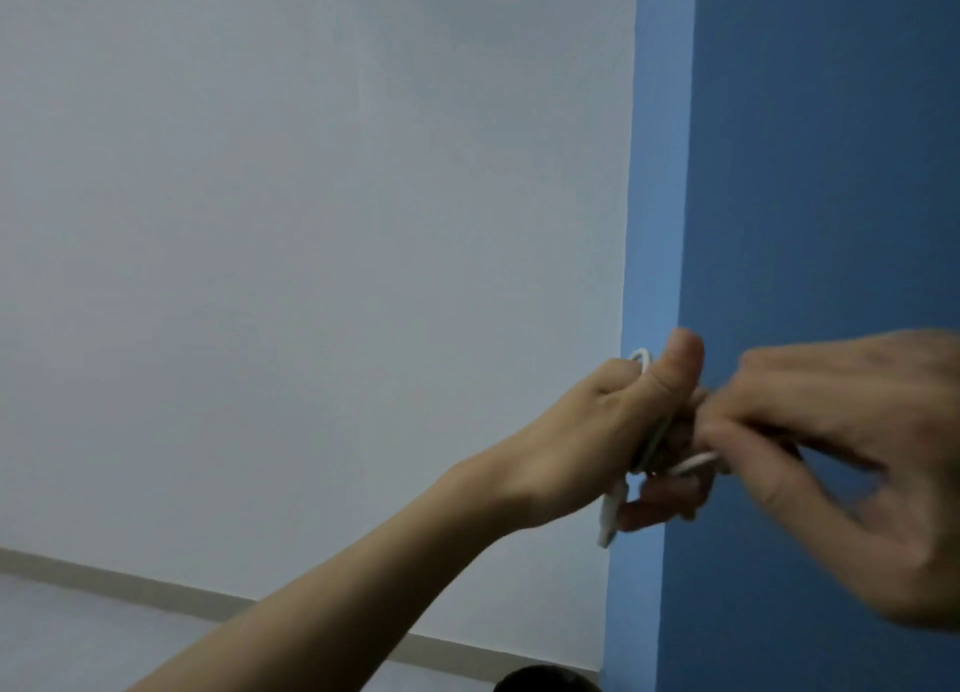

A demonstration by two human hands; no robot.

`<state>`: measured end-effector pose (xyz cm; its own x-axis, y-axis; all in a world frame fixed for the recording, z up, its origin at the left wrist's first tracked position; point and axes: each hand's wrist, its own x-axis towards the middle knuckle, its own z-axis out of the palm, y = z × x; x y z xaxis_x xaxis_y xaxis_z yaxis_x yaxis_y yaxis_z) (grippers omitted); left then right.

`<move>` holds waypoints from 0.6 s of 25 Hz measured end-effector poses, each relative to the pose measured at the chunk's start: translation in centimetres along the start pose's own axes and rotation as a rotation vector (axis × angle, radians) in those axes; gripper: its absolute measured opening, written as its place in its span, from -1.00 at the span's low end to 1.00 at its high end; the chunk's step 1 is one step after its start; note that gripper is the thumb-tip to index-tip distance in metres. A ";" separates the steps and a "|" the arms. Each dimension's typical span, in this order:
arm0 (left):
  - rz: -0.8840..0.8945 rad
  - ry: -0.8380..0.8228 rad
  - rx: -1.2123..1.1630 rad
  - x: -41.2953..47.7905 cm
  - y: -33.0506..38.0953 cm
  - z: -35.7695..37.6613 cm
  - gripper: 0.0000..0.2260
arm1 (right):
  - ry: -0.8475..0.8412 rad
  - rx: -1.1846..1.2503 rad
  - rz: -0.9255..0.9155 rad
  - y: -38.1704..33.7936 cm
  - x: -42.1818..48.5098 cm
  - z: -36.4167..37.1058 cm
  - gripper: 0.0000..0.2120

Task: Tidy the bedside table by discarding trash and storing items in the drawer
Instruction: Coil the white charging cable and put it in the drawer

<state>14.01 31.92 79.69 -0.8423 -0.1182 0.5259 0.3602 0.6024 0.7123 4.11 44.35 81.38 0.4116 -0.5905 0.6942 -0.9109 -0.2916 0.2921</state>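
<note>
Both hands were raised in front of the walls, working together on a white cable [655, 439]. That cable lay looped around the fingers of the left hand [613, 431] – one loop arched above the knuckles beside the upright thumb, more turns ran down across the palm side, and a plug end hung below the hand, pointing down and a little left. A short stretch of the cable ran to the right, into the fingertips of the right hand [852, 463], which pinched it just beside the left hand's curled fingers.

The left forearm rose from the bottom edge of the view, slanting up and to the right, the wrist bent slightly back and the thumb sticking straight up. Its fingers were curled around the coil, gripping it. The right hand came in from the right edge, much nearer the camera and blurred, its back turned toward the viewer and its fingers bunched toward the left – closed on the cable strand.

Behind the hands a pale grey wall [311, 224] met a blue wall [831, 172] at a vertical corner. A light skirting board [130, 582] ran along the foot of the grey wall, above a grey floor [78, 634]. A dark rounded object [545, 680], too cut off to identify, showed at the bottom edge.
</note>
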 end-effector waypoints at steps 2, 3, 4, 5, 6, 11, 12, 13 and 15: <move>-0.012 -0.005 -0.095 0.1 0.1 0.6 -0.41 | 0.083 0.055 0.049 -0.1 0.7 -0.6 -0.80; -0.031 -0.005 -0.119 0.0 0.4 0.8 -0.39 | 0.102 0.113 0.082 0.1 0.9 -0.6 -0.84; -0.052 -0.010 -0.130 -0.1 0.7 0.9 -0.37 | 0.087 0.200 0.087 0.5 1.2 -0.7 -0.83; -0.069 -0.014 -0.127 -0.2 1.0 0.9 -0.37 | 0.023 0.290 0.072 1.0 1.6 -1.0 -0.72; -0.075 -0.009 -0.102 -0.3 1.3 0.8 -0.38 | -0.060 0.370 0.039 1.7 1.9 -1.2 -0.61; -0.036 -0.091 -0.282 -0.1 2.2 -0.3 -0.22 | -0.021 0.407 0.003 3.2 2.5 -1.9 -0.77; -0.029 -0.113 -0.342 0.0 2.4 -0.4 -0.27 | 0.024 0.412 -0.002 3.2 2.5 -1.8 -0.80; -0.033 -0.126 -0.376 0.0 2.6 -0.5 -0.32 | 0.058 0.421 -0.004 3.2 2.4 -1.6 -0.82; -0.061 -0.139 -0.410 0.1 2.8 -0.7 -0.33 | 0.125 0.416 0.006 3.0 2.2 -1.0 -0.83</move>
<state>15.24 33.09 82.03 -0.9030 -0.0198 0.4293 0.4136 0.2310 0.8807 2.26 42.92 84.44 0.3762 -0.5048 0.7770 -0.8129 -0.5822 0.0153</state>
